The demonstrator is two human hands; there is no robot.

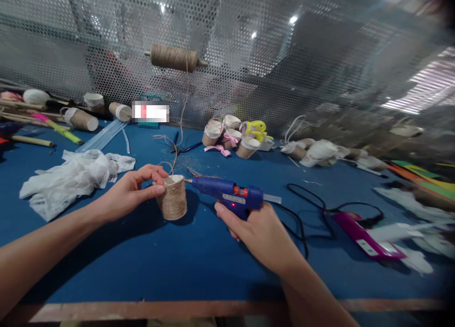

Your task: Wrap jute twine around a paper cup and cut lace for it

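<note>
Blue table (177, 260) fronts perforated metal (245, 80); left grip (133, 187) holds a twine-covered cup (174, 203), right grip (263, 232) a glue gun (213, 187).

A craft workshop is indicated: over a blue-topped worktable (199, 260) a blue plastic glue gun (211, 186) is held; on it, brown-and-white cups (212, 133) are grouped; behind it, a cylindrical brown twine roll (172, 58) is backed by perforated grey metal (241, 71).

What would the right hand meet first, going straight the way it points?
The right hand aims the glue gun at the twine-wrapped cup, so probably that first; they may already touch.
</note>
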